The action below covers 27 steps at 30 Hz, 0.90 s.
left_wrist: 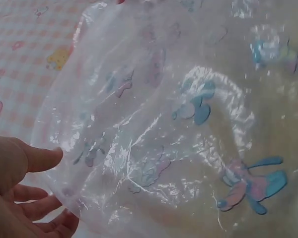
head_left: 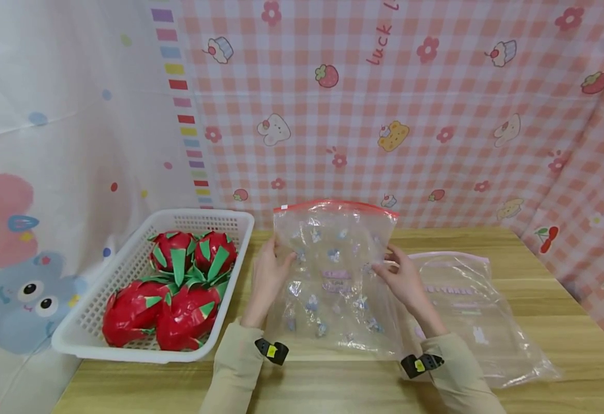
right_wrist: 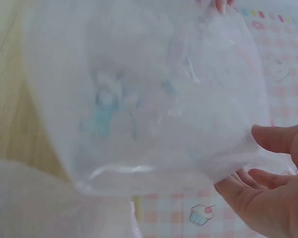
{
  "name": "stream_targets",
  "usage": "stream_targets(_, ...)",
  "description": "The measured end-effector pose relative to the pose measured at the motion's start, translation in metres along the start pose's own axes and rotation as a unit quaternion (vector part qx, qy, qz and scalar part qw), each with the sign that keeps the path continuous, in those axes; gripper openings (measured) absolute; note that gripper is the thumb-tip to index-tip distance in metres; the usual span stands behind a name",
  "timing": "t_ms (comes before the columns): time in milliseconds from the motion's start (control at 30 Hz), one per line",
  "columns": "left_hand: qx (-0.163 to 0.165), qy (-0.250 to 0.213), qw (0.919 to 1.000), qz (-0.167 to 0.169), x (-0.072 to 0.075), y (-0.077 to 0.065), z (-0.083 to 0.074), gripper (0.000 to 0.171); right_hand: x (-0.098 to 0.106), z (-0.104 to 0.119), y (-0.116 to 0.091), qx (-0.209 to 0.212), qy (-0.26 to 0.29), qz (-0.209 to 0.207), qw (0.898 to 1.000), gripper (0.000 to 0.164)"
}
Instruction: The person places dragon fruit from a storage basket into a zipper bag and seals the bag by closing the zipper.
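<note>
A clear plastic zip bag [head_left: 340, 313] with a red zip strip along its top stands spread between both hands, its front printed with small blue and pink cartoon figures. The left hand [head_left: 270, 279] pinches the bag's left edge between thumb and fingers. On the opposite edge, the right hand [head_left: 404, 283] grips the film, its thumb [right_wrist: 273, 138] on one face and the fingers behind. A white slider sits near the left end of the red strip. In the left wrist view, glare covers parts of the film.
A white perforated basket [head_left: 66, 339] at the left holds several red dragon fruits [head_left: 131, 313] with green leaf tips. Right of the hands, a second clear bag [head_left: 493, 339] with a pink zip lies flat on the wooden table [head_left: 565, 310]. Checked cloth [head_left: 358, 103] hangs behind.
</note>
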<state>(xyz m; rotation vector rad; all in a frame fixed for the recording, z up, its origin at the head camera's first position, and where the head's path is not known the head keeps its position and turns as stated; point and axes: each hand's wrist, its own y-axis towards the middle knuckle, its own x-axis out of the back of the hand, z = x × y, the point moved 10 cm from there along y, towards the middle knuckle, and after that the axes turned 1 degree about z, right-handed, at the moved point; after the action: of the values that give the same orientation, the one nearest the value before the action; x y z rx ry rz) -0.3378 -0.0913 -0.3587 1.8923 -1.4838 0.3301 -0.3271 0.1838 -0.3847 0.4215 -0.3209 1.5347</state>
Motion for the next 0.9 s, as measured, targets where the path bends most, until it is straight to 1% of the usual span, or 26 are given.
stream_targets(133,-0.025,-0.007,0.9992,-0.030,0.009,0.003,-0.015,0.059,0.008,0.010,-0.004,0.018,0.067,-0.042,0.997,0.058)
stream_targets(233,-0.032,-0.009,0.9986,-0.040,0.014,0.005,-0.024,0.059,0.014,0.019,-0.010,0.046,0.111,-0.085,0.989,0.056)
stream_targets(267,-0.039,-0.003,0.9982,-0.045,0.017,0.005,-0.028,0.060,0.017,0.022,-0.012,0.059,0.119,-0.101,0.986,0.055)
stream_targets(300,-0.051,0.003,0.9972,-0.054,0.020,0.005,-0.034,0.060,0.019,0.025,-0.014,0.073,0.128,-0.117,0.982,0.054)
stream_targets(367,-0.093,0.021,0.9922,-0.081,0.029,0.003,-0.051,0.058,0.023,0.031,-0.020,0.102,0.136,-0.147,0.974,0.053)
stream_targets(400,-0.123,0.034,0.9870,-0.097,0.034,0.001,-0.061,0.056,0.025,0.034,-0.023,0.117,0.139,-0.162,0.970,0.052)
stream_targets(433,-0.158,0.048,0.9797,-0.115,0.039,-0.001,-0.073,0.053,0.026,0.037,-0.025,0.133,0.139,-0.178,0.965,0.051)
stream_targets(467,-0.196,0.059,0.9702,-0.130,0.044,-0.004,-0.086,0.051,0.027,0.040,-0.028,0.147,0.138,-0.189,0.961,0.050)
stream_targets(533,-0.268,0.082,0.9479,-0.150,0.051,-0.011,-0.110,0.047,0.028,0.045,-0.034,0.176,0.131,-0.211,0.953,0.050)
stream_targets(600,-0.333,0.098,0.9250,-0.155,0.055,-0.016,-0.131,0.046,0.028,0.051,-0.040,0.209,0.126,-0.227,0.943,0.047)
stream_targets(633,-0.360,0.105,0.9144,-0.154,0.056,-0.018,-0.140,0.047,0.028,0.055,-0.043,0.227,0.121,-0.234,0.938,0.046)
stream_targets(667,-0.380,0.115,0.9051,-0.152,0.056,-0.019,-0.146,0.049,0.028,0.058,-0.046,0.243,0.120,-0.239,0.932,0.046)
stream_targets(733,-0.409,0.142,0.8893,-0.148,0.055,-0.021,-0.157,0.053,0.026,0.064,-0.052,0.280,0.116,-0.247,0.920,0.044)
stream_targets(800,-0.426,0.167,0.8776,-0.144,0.052,-0.021,-0.162,0.056,0.024,0.068,-0.058,0.311,0.117,-0.250,0.910,0.044)
stream_targets(833,-0.431,0.176,0.8735,-0.141,0.050,-0.021,-0.163,0.058,0.023,0.070,-0.060,0.321,0.117,-0.247,0.906,0.044)
stream_targets(900,-0.442,0.190,0.8659,-0.138,0.046,-0.022,-0.163,0.059,0.020,0.071,-0.062,0.335,0.124,-0.238,0.903,0.045)
